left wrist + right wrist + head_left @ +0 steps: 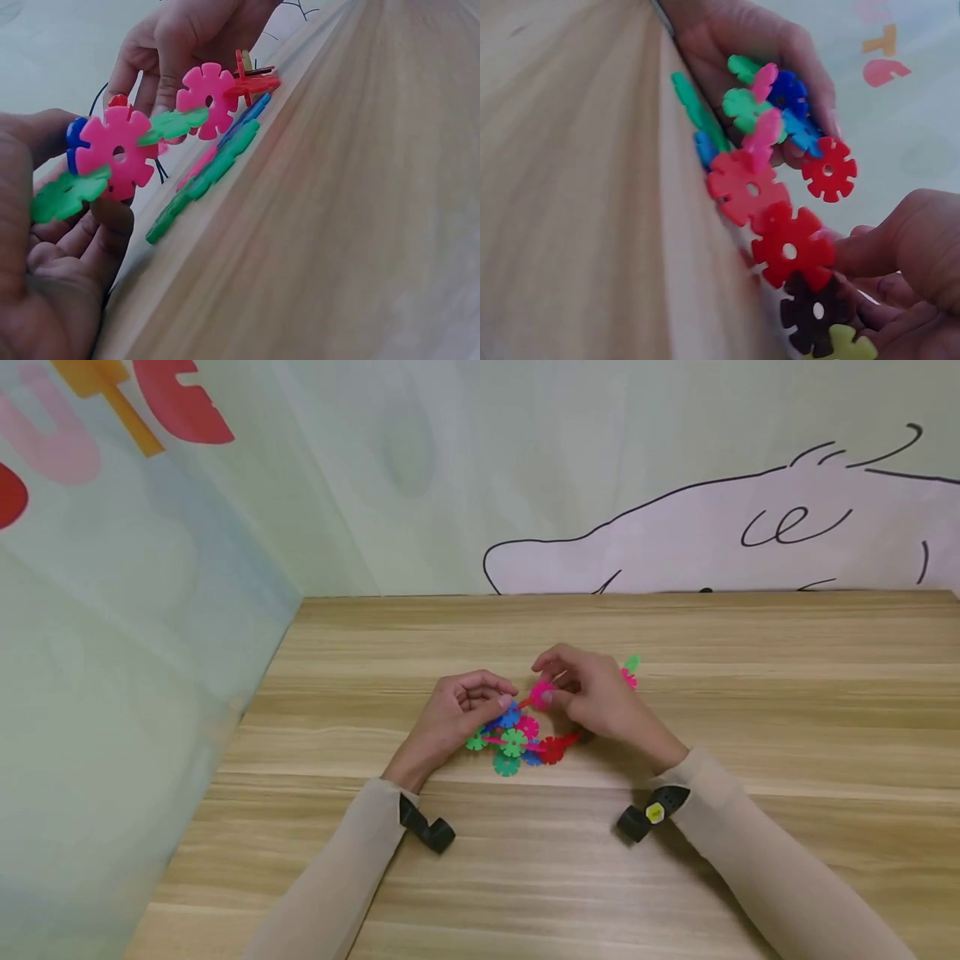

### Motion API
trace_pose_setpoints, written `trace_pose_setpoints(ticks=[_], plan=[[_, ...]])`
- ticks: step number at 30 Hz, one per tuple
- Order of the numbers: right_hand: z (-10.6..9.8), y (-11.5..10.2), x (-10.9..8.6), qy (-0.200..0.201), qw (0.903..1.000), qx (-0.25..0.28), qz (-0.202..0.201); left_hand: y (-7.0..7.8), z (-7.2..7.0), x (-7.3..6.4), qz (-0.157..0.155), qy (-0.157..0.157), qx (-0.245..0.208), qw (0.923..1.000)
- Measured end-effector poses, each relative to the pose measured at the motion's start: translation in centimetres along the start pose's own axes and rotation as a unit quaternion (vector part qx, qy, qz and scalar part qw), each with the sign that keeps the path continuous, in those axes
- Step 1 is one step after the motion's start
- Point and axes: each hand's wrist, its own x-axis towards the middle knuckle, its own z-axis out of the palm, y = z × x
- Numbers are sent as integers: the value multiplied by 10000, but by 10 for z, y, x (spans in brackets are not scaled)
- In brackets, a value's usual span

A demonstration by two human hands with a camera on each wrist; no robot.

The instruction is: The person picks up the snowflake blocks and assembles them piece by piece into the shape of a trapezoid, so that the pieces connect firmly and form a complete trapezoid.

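Note:
My left hand (461,708) pinches the left end of a chain of notched plastic flower discs, with its thumb by a blue disc (511,715). Between the thumb and fingers of my right hand (600,693) is a pink disc (542,695), joined by an orange-red disc (523,703) to the blue one. Green discs (513,743) and a red disc (552,750) curve below the hands. In the right wrist view, the chain runs on from red discs (791,249) to a dark brown disc (810,309) and a yellow-green disc (849,346).
The wood-grain table (525,877) meets a printed wall (420,510) at its back edge. Pink and green discs (632,670) show past the right hand. Black wrist cameras (431,831) sit at both cuffs.

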Motion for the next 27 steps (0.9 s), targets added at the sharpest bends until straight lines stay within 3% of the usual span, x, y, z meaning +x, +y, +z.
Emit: trace_pose_setpoints(ticks=[9,27], plan=[[-9,-4,-1,336,9978,374,421,0,1,1,142,269,-93,9995],[-7,-4,0,83,9940,955,521,-3,0,2,261,251,-81,9993]])
